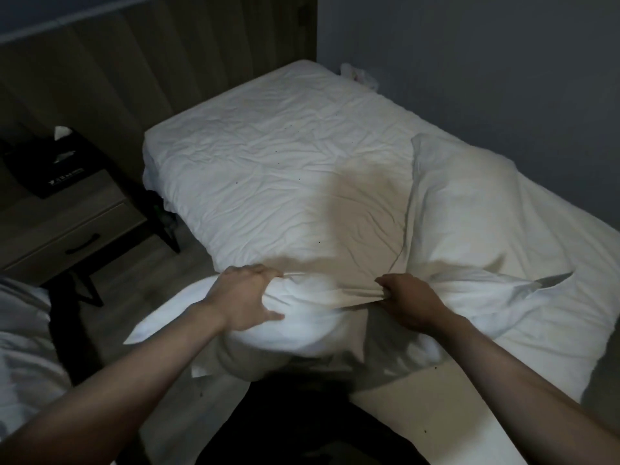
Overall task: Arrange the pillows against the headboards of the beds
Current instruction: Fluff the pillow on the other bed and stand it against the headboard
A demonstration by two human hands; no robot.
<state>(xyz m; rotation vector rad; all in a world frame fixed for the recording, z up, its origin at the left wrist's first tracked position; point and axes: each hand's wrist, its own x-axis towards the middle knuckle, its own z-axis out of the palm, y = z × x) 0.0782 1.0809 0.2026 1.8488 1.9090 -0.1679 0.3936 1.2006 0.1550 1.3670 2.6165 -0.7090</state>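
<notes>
Pillow (288,317): white, at near edge of bed (268,156), far from headboard (110,72). Left hand (246,298) and right hand (407,302) clenched on its top seam, likely for lifting.

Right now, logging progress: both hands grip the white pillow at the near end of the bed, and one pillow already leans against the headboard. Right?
Not quite. The head view shows both hands, left hand and right hand, gripping the pillow, but no pillow leans against the headboard; only wrinkled sheet lies there.

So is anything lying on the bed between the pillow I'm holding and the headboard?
Nothing visible. Both hands grip the pillow; the sheet up to the headboard is bare. The bunched duvet lies to the right.
</notes>
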